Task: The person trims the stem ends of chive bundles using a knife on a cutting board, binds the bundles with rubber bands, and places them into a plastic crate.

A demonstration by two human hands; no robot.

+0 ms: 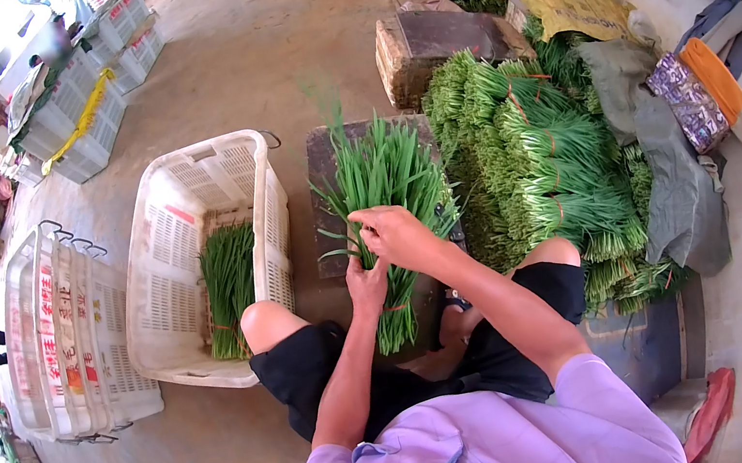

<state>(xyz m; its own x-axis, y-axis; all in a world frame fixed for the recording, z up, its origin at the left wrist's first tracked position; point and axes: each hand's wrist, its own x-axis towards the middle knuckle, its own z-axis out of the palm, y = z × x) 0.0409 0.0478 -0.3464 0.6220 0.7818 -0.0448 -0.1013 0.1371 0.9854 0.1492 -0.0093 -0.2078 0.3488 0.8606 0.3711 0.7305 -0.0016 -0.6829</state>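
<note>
A bundle of green garlic chives (396, 173) lies over a dark low stand (316, 154) in front of me, its cut stems pointing toward my lap. A thin red band (394, 308) circles the stems. My left hand (367, 286) is closed round the left side of the bundle, above that band. Across the leaves reaches my right hand (396, 232), its fingers closed in a pinch at the bundle's left edge by my left fingertips. Some blades pass beside the pinch; exactly which ones it grips is partly hidden.
To my left stands a white plastic crate (173, 309) with chives (232, 279) inside, beside several nested crates (57, 348). At right, banded chive bundles (546, 163) are piled near a grey cloth (683, 189). A worn box (437, 39) stands ahead. Crates (81, 113) line the far left.
</note>
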